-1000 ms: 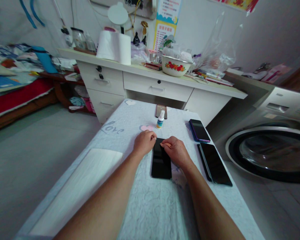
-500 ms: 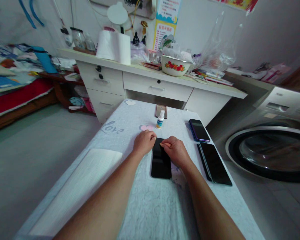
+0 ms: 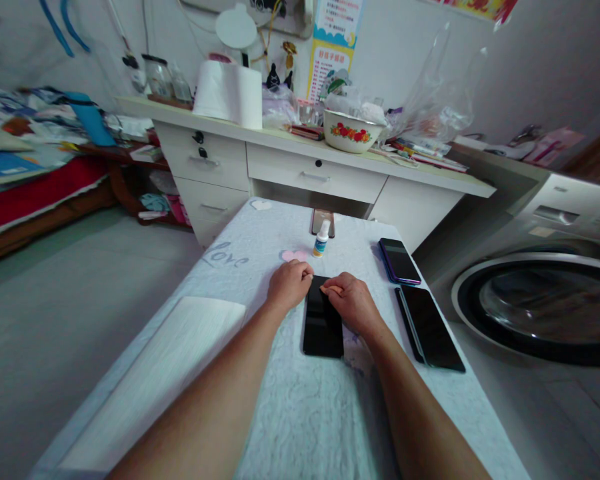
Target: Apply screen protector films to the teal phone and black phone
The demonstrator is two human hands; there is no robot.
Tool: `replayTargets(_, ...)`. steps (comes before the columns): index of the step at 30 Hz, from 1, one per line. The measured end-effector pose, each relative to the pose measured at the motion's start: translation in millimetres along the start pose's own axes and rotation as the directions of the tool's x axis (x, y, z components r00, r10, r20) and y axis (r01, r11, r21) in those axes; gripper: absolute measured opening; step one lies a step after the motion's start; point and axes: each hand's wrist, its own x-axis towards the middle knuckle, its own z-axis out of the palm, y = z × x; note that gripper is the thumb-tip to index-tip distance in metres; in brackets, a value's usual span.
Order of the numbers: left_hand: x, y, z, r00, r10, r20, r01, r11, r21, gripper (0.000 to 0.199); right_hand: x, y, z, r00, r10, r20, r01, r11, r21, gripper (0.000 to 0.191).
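Note:
A black smartphone [image 3: 323, 330] lies screen up on the cloth-covered table, between my hands. My left hand [image 3: 289, 285] is closed at the phone's upper left corner, its fingertips pinched together at the edge. Over the upper right part of the screen, my right hand [image 3: 351, 301] is closed too, thumb and fingers pressed together on the glass. Whatever sits in either pinch is too small to make out. Just beyond the phone stands a small white spray bottle [image 3: 321, 240] with a blue and yellow label. Behind the bottle lies another phone-shaped item [image 3: 329, 217].
On the table's right side lie a purple-edged phone [image 3: 400, 260] and a larger black phone or tablet [image 3: 430, 327]. A white folded sheet [image 3: 165, 373] lies at the left. A desk [image 3: 310, 175] borders the far end; a washing machine [image 3: 555, 267] stands right.

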Motion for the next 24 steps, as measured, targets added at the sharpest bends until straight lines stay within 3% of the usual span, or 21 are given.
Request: replayTargets(24, -0.4, -1.6, 1.8, 1.000, 0.009, -0.013, -0.009, 1.000, 0.004, 0.014, 0.7, 3.7, 0.0, 0.999, 0.032, -0.032, -0.032, 0.999, 0.006, 0.012)
